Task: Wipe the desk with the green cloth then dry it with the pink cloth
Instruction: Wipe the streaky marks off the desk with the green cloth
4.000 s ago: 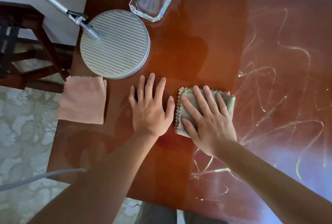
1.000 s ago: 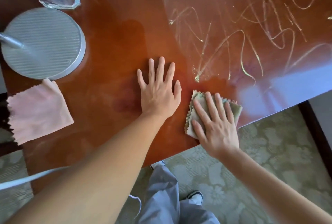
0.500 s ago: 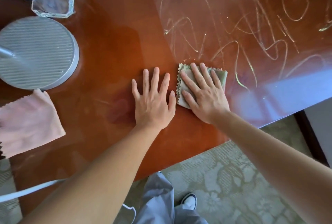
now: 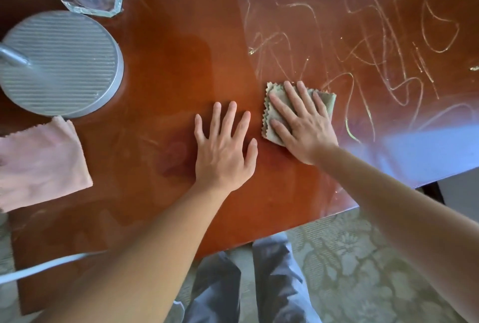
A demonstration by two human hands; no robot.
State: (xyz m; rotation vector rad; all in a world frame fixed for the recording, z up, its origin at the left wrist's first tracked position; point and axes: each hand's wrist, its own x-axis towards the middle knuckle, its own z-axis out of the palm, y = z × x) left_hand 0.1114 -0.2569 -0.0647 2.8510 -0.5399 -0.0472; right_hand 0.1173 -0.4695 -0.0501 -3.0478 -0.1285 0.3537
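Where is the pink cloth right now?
In the head view, the pink cloth lies at the desk's left edge, just in front of the round grey lamp base, left of the left hand.

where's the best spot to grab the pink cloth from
Probably the pink cloth's near right corner, approached from the right with the free left hand. It lies flat on the desk, and that corner is clear of the round lamp base.
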